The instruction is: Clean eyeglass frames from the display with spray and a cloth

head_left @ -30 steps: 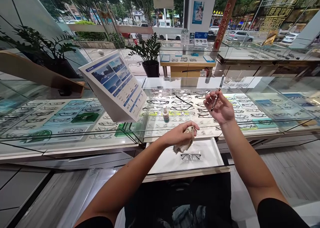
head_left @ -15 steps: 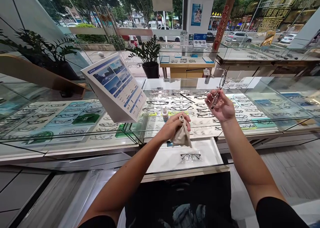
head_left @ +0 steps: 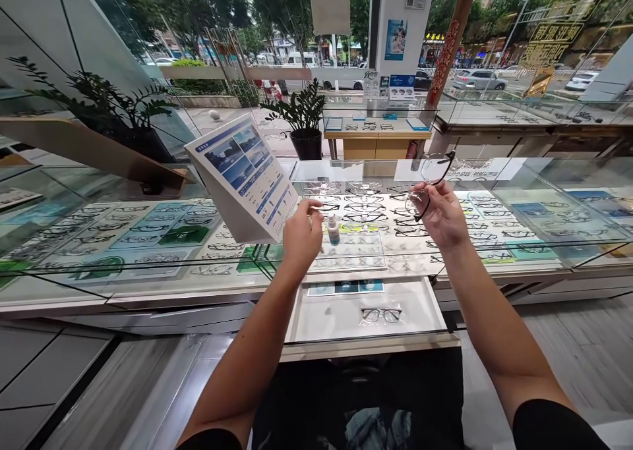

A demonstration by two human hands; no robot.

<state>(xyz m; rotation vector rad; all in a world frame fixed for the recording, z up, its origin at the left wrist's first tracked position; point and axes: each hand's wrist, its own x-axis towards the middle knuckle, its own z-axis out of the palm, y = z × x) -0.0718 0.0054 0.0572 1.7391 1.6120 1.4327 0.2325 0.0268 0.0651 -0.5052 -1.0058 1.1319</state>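
Note:
Raised over the counter, my right hand (head_left: 445, 216) pinches a pair of thin-framed eyeglasses (head_left: 436, 168), turned on end with one round lens above the fingers. My left hand (head_left: 302, 236) is beside the standing desk calendar (head_left: 247, 180), back toward me, fingers loosely bent and a little apart. No cloth shows in it; its palm side is hidden. Just right of that hand stands a small white dropper bottle (head_left: 333, 230) on the glass. Below, dark-rimmed glasses (head_left: 380, 315) in clear wrapping lie in an open white drawer (head_left: 316, 321).
The glass display counter (head_left: 356, 167) holds rows of spectacle frames under its top. A printed white sheet (head_left: 504, 168) lies on the right part of the glass. Behind are a potted plant (head_left: 305, 143) and a low display case (head_left: 376, 134), with the street beyond the window.
My left hand has moved left toward the calendar, and the beige cloth it held is out of sight. My right hand has turned the eyeglasses slightly. The view has shifted a little.

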